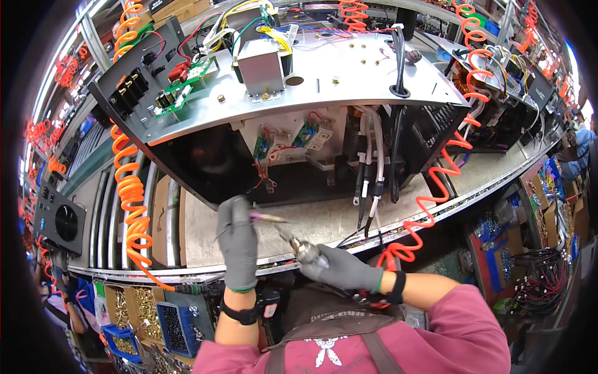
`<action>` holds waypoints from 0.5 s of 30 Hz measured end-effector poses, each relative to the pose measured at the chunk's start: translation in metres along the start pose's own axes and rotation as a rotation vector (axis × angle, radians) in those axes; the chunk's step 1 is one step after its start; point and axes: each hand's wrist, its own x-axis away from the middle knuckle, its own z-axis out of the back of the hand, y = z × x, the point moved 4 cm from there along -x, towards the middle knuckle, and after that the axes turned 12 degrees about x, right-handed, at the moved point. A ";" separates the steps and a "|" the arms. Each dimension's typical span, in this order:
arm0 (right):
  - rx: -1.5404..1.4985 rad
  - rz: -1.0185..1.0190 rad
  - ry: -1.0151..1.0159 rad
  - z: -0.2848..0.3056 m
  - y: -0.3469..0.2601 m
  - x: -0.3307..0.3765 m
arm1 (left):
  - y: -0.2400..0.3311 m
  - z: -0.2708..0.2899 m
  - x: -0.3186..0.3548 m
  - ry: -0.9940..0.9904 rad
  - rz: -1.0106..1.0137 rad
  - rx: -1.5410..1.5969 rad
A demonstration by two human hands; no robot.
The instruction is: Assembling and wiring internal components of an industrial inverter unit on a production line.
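Observation:
My left hand (pixel 238 242), in a grey glove, is raised over the near edge of the bench with its fingers closed. A thin brass-coloured rod (pixel 269 218) with a pinkish end sticks out from its fingertips. My right hand (pixel 344 269), also gloved, is wrapped round a silver power tool (pixel 305 250). The tool's narrow nose points up and left, close to the rod; whether they touch I cannot tell. Beyond both hands stands an open black and silver equipment cabinet (pixel 249 113), with green circuit boards (pixel 306 134) inside and thick cables (pixel 367 165) hanging at its right.
Orange coiled hoses hang at the left (pixel 132 206) and right (pixel 436 187) of the cabinet. Metal rollers (pixel 112 212) lie to the left. Below the bench edge are bins of screws (pixel 148 311) and a blue parts tray (pixel 177 327). Another wired unit (pixel 504 112) stands at the right.

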 end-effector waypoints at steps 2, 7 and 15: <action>0.044 -0.041 -0.072 0.001 0.019 0.020 | -0.028 0.031 0.009 0.182 0.242 0.036; -0.110 -0.228 0.052 0.003 0.056 0.059 | -0.099 0.044 0.019 -0.122 0.325 -0.498; -0.212 -0.051 0.238 0.019 0.044 0.075 | -0.092 0.005 0.020 -0.272 0.722 -0.047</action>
